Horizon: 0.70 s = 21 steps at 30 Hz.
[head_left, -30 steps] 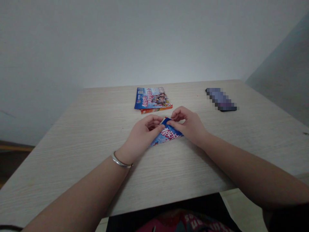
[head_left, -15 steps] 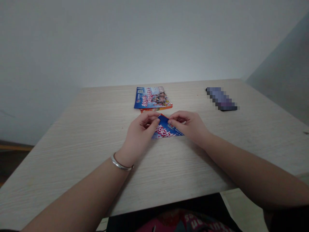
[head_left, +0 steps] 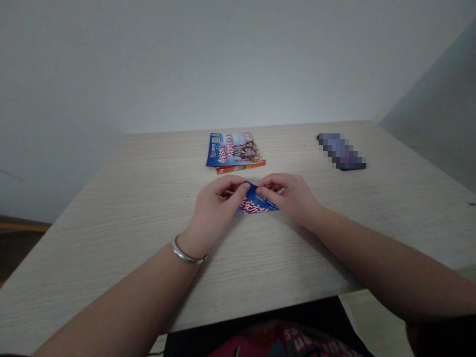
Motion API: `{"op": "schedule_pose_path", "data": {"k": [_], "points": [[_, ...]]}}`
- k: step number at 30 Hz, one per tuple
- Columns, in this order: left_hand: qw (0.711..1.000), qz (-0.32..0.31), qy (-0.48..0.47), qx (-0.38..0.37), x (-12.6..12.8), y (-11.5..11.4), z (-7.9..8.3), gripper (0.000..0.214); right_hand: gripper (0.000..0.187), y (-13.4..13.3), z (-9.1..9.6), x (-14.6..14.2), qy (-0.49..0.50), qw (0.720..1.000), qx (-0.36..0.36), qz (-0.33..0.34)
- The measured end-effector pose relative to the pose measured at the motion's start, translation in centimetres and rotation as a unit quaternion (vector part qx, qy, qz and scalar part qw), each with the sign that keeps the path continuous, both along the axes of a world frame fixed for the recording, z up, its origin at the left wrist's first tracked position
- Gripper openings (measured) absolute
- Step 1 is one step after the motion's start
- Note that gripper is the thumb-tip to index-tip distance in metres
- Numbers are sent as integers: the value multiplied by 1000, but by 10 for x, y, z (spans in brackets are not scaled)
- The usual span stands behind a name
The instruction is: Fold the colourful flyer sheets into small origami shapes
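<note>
A folded blue paper leaflet with red and white lettering lies on the pale wooden table. Both hands pinch its far corner. My left hand, with a silver bracelet on the wrist, grips the leaflet from the left between thumb and fingers. My right hand grips it from the right. The fingertips of the two hands almost meet above the paper. Most of the leaflet is hidden under the hands; only a small triangular part shows between them.
A small stack of the same blue leaflets, with an orange one underneath, lies just beyond the hands. A dark, blurred oblong object rests at the back right. The table stands against a grey wall, and its near edge is close to my lap.
The hands have drawn closer together over the leaflet, and less of the paper shows than one second ago. The visible piece has become flatter and smaller.
</note>
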<state>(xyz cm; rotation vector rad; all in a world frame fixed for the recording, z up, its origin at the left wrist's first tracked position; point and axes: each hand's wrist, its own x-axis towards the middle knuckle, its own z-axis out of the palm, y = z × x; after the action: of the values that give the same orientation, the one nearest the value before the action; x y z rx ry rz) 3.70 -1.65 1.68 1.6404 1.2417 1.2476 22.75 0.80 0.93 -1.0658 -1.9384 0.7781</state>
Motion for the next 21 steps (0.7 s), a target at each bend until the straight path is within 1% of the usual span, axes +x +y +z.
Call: {"op": "schedule_pose_path", "data": {"k": [3, 8, 16, 21], "points": [[1000, 7, 7, 2, -1, 1, -1, 11, 10, -1, 0, -1, 6, 1000, -1, 4], [1000, 2, -8, 0, -2, 4, -5, 12, 9, 1, -3, -1, 16, 1000, -8, 8], [1000, 7, -26, -6, -3, 3, -6, 15, 11, -1, 0, -1, -2, 1000, 16, 2], [999, 20, -43, -3, -1, 3, -5, 13, 12, -1, -4, 0, -3, 1000, 28, 4]]}}
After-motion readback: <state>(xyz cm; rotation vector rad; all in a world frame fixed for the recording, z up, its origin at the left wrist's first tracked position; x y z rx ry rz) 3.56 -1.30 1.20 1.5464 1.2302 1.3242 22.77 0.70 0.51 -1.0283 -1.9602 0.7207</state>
